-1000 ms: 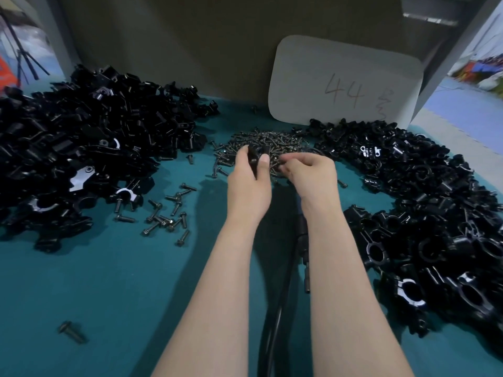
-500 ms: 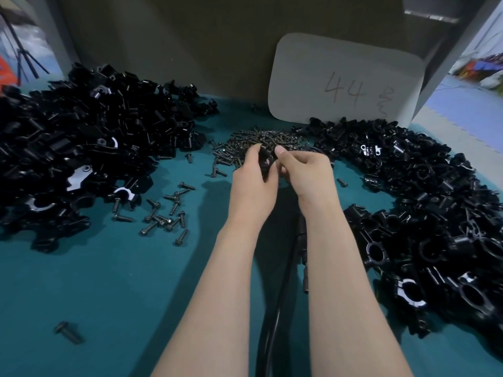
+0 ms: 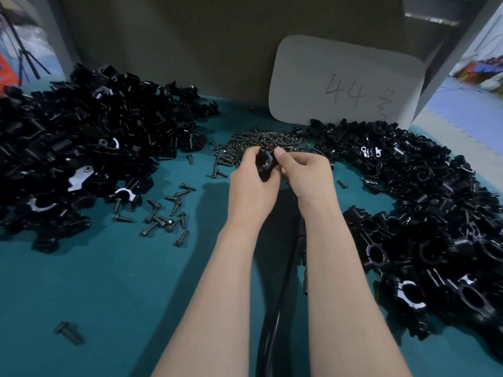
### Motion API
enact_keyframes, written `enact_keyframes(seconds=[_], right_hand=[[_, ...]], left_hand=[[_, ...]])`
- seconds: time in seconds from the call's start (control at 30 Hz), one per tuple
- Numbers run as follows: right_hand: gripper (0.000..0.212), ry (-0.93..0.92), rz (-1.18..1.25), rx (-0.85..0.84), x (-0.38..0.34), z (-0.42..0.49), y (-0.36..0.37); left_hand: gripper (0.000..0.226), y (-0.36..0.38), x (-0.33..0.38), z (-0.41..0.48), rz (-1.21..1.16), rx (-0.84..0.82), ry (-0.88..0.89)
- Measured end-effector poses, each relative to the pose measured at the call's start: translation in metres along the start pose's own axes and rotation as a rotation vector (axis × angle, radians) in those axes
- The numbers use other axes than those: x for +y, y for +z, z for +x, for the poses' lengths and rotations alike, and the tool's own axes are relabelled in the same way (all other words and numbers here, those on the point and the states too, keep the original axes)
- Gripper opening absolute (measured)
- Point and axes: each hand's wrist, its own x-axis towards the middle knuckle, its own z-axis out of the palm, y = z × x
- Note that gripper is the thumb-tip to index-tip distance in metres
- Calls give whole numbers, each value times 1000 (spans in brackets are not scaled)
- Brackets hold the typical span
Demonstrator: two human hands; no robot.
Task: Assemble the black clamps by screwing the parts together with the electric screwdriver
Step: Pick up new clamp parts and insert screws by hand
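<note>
The left hand (image 3: 253, 186) and the right hand (image 3: 309, 172) both pinch one black clamp (image 3: 265, 163), seemingly mating its parts; next the grip needs a screw from the pile of screws (image 3: 261, 141) just beyond it.

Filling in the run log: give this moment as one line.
left hand: holds black clamp | right hand: pinches same clamp | screw pile: just behind hands

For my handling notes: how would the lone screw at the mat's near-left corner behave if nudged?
The lone screw lies on its side, so its round shank would probably roll, curving around the wider head. It looks like stiff metal, likely heavy for its size. The teal mat may stop it quickly.
</note>
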Motion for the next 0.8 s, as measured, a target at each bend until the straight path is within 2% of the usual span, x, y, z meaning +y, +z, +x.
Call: enact_keyframes(seconds=[0.07,0.3,0.47,0.53,0.63,0.8], right_hand=[[30,-6,-11,1,1,-1,0],[27,1,-18,10,-1,-1,4],[9,-8,18,45,-1,-1,3],[5,-21,43,66,-3,0,2],[10,-75,16,62,-4,0,1],[18,-123,-40,15,-3,-3,5]], left_hand=[[20,-1,0,0,-5,6,-8],[18,-3,2,-2,-41,26,-44],[43,0,3,-2,-92,62,-125],[41,0,1,-2,-156,74,-186],[39,-1,0,-2,-232,104,-249],[42,-1,-2,-1,-218,108,-256]])
